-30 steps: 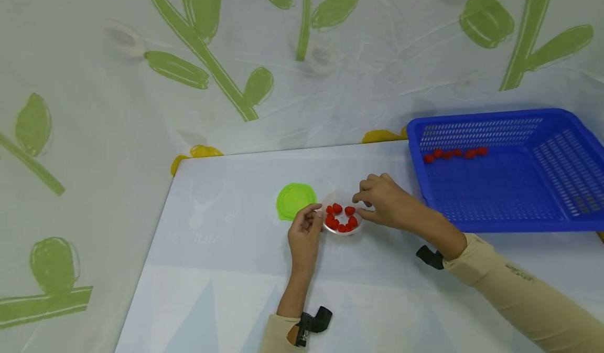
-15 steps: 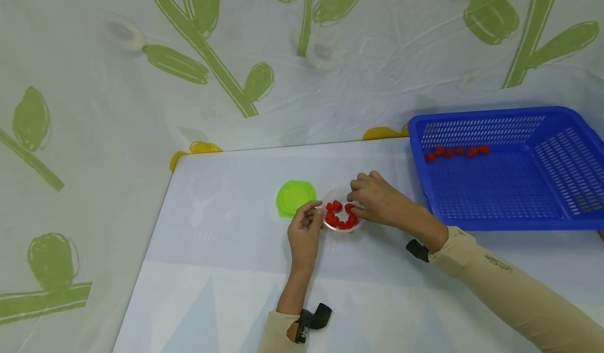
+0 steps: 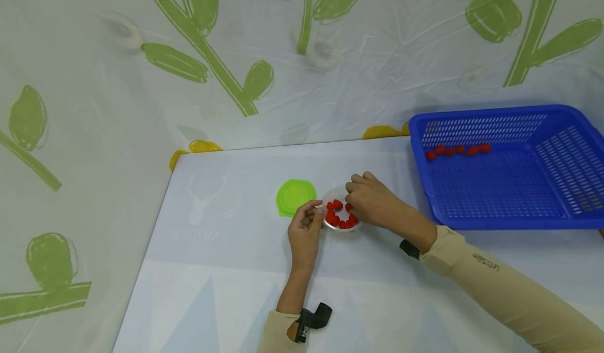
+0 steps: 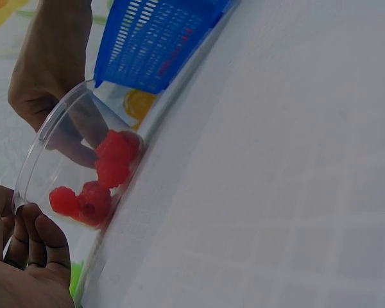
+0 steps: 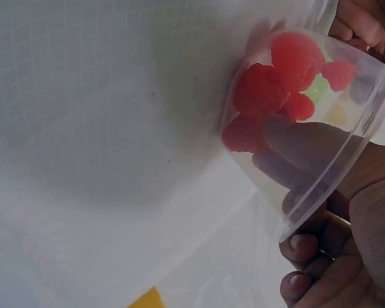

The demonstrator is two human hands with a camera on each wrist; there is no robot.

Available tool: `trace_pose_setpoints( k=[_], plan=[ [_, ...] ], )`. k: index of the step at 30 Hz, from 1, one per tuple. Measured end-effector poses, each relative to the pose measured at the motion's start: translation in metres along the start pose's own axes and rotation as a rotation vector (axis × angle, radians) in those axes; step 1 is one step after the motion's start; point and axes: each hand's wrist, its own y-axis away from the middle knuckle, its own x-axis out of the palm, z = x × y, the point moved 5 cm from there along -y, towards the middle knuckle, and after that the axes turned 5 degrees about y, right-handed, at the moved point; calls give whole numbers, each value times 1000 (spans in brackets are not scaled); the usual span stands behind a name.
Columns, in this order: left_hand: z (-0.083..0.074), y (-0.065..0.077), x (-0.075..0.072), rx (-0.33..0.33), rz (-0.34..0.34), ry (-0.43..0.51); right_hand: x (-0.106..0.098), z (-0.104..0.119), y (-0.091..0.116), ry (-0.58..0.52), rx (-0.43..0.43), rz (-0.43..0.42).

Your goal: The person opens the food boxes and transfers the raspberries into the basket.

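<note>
A clear plastic cup (image 3: 343, 229) with several red raspberries (image 4: 112, 157) in its bottom stands on the white table. My left hand (image 3: 304, 240) holds it at the left side, fingertips at the rim in the left wrist view. From the right, my right hand (image 3: 370, 202) reaches over the rim into the cup. Through the clear wall, the right wrist view shows its thumb and a finger pinching one raspberry (image 5: 240, 133) near the bottom. The other fingers of that hand are curled outside the rim.
A green lid (image 3: 294, 194) lies on the table just left of the cup. At the back right stands a blue perforated basket (image 3: 500, 185), with a row of several raspberries (image 3: 460, 149) along its far left part. Behind the table rises a leaf-patterned wall covering (image 3: 377, 80).
My right hand has moved left from beside the cup, and its thumb and finger have gone down inside to a raspberry. The left hand has stayed at the cup's left side.
</note>
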Motion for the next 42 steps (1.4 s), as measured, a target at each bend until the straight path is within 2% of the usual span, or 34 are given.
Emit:
trace_pose_setpoints(
  k=[8, 11, 16, 21, 26, 29, 37, 42],
  plan=[
    [1, 2, 2, -16, -9, 6, -3, 2, 2, 62, -35, -109],
    [6, 8, 3, -35, -8, -4, -1, 4, 8, 57, -36, -97],
    [21, 16, 4, -49, -15, -5, 1, 3, 17, -33, -7, -24],
    [31, 13, 1, -37, -29, -27, -16, -2, 24, -147, 23, -100],
    [35, 12, -3, -42, -45, -42, -38, -7, 34, -207, 32, -178],
    [33, 12, -4, -45, -49, -45, -49, -12, 41, -240, 50, -192],
    [5, 5, 3, 18, -18, -22, -70, -41, 61, -252, 141, -220],
    [1, 3, 3, 25, -20, -21, -79, -62, 73, -255, 174, -271]
  ],
)
